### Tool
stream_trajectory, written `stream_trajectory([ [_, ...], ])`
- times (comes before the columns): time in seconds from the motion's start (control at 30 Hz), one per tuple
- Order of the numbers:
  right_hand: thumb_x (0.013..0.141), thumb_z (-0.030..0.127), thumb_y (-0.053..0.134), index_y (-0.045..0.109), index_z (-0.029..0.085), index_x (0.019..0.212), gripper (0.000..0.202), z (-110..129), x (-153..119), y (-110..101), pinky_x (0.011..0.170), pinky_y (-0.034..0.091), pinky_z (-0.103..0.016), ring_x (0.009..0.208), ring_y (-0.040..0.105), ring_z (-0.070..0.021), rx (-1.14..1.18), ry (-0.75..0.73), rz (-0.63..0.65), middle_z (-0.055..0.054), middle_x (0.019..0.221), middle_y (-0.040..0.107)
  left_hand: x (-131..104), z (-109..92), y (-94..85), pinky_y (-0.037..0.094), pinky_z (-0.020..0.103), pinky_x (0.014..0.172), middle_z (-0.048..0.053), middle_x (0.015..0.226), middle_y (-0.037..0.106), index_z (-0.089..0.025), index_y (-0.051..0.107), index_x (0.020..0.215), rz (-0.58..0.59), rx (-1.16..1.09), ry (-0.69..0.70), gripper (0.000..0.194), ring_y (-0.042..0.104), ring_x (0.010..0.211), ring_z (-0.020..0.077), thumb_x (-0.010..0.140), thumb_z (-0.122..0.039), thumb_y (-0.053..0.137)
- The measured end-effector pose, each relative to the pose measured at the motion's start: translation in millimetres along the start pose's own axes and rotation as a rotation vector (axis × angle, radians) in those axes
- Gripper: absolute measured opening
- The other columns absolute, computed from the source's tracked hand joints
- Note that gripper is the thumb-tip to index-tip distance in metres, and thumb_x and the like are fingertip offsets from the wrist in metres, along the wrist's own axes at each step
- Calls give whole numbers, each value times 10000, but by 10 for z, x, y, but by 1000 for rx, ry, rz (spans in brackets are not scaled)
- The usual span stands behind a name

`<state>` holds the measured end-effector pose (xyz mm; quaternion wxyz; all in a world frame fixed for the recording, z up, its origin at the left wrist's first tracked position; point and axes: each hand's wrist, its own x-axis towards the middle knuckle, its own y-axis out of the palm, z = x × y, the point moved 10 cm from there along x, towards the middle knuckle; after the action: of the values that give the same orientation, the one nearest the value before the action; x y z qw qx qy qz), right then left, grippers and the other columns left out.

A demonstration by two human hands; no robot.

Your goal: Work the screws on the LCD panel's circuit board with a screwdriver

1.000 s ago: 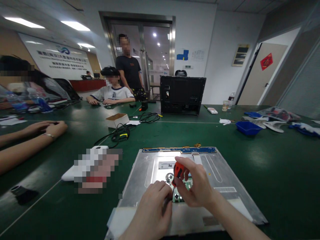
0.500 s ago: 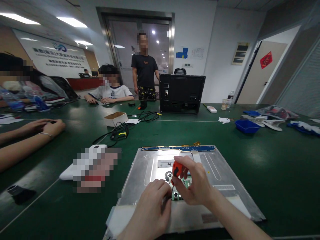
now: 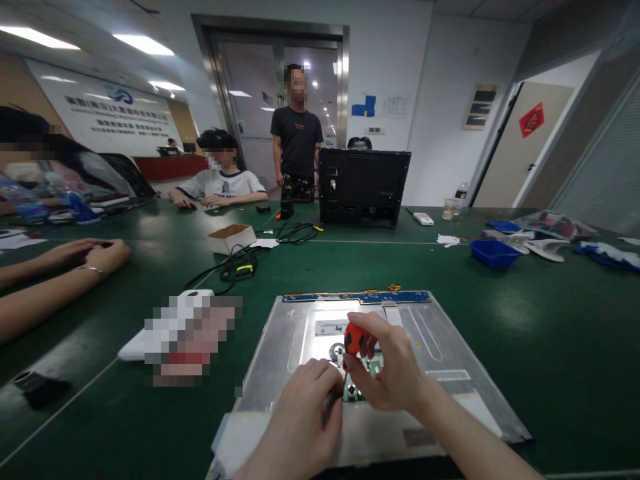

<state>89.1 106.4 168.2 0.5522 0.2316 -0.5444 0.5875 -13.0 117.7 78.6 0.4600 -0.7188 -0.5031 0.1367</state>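
My right hand [image 3: 395, 367] grips the red and black handle of a screwdriver [image 3: 354, 339] between thumb and fingertips, holding it nearly upright with its thin shaft pointing down at the green circuit board [image 3: 353, 395]. Whether the tip touches the board is too small to tell. My left hand [image 3: 303, 417] is curled just beside the shaft, fingers bent and thumb near them; there is something dark in the gap, but I can't tell whether I'm holding it. The screwdriver and the board are both over the middle part of a large metal panel [image 3: 435, 337], which lies flat on the green table [image 3: 505, 333] in front of me. A blue strip [image 3: 357, 299] runs along the panel's far edge, and a pale ribbon [image 3: 393, 315] comes off it toward me. Farther across the table stand a black monitor [image 3: 365, 187], a small open box [image 3: 231, 240] beside dark cables [image 3: 240, 267], and a blue tray [image 3: 495, 255] to the right. Another person's hands [image 3: 107, 257] rest together at my left.
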Motion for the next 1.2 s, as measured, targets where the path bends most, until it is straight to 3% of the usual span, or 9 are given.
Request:
stream_trajectory([
  [1.2,881,169,534,408,217,1381,518,19,33,-32,489,458,-257,568,542,-135,-37,11,21,-2,824,646,20,-45,-26,480,364,778,66,872,622,-217,606,853,6,5,19,186,584,864,257,759,-111,485],
])
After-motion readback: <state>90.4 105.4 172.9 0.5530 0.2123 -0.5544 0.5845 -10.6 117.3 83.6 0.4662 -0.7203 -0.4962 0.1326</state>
